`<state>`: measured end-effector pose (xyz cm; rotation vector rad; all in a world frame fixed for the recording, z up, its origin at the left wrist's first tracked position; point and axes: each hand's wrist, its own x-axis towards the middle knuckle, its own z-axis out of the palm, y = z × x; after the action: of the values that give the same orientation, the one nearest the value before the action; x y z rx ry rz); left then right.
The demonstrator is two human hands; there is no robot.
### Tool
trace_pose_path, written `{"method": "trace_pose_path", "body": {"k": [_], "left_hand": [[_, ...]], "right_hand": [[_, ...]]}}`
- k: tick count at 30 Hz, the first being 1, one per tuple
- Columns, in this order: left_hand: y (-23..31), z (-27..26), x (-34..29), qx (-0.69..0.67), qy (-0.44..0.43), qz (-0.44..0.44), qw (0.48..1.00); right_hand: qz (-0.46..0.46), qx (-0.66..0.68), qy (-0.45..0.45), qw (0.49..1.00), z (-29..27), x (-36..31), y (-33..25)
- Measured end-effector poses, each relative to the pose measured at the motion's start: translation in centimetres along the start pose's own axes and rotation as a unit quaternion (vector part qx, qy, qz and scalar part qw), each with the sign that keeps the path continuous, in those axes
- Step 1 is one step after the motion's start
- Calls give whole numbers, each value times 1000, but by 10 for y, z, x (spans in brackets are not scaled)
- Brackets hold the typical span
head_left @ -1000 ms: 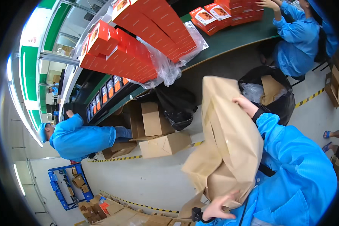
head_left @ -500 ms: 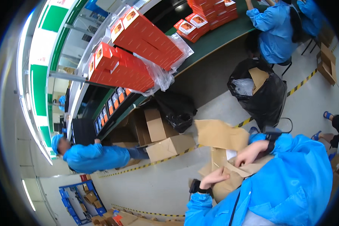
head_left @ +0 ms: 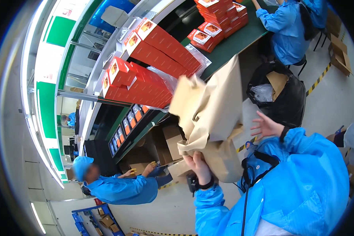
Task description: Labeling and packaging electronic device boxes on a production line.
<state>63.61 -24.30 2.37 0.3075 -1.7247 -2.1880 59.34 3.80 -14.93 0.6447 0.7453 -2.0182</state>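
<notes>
My left hand point(head_left: 201, 170), with a dark band at the wrist, is closed on the lower edge of a large crumpled sheet of brown packing paper point(head_left: 212, 114). The paper stands up in front of me, folded and creased, its upper edges smeared by motion. More brown paper bulges beside my left fingers; whether it is the same piece I cannot tell. To the right of the paper, apart from it, my right hand point(head_left: 266, 126) is open with its fingers spread and nothing in it.
A green-topped workbench point(head_left: 249, 39) carries stacks of red boxes point(head_left: 161, 47). A black bag point(head_left: 281, 98) of waste stands right of the paper. Open cartons point(head_left: 161, 145) lie under the bench. One co-worker point(head_left: 118, 188) in blue stands at left; another point(head_left: 285, 33) sits at the bench.
Both hands were low on the brown paper. My left hand has lifted and spread it up and leftward; my right hand has let go and opened. The co-worker at left has turned toward the cartons.
</notes>
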Motion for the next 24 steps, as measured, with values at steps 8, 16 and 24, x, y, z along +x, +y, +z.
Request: {"method": "trace_pose_path", "body": {"k": [8,16,24], "left_hand": [[-90,9,-92,75,-37,-86,993],[-78,29,-107,-173,-10,-375,911],[-86,10,-97,-186,-2,-378,907]], "right_hand": [[-144,192,-74,968,51,15,-50],[-154,167,-82,970,35,0,-54],[-140,153,-74,975,29,0,-49]]}}
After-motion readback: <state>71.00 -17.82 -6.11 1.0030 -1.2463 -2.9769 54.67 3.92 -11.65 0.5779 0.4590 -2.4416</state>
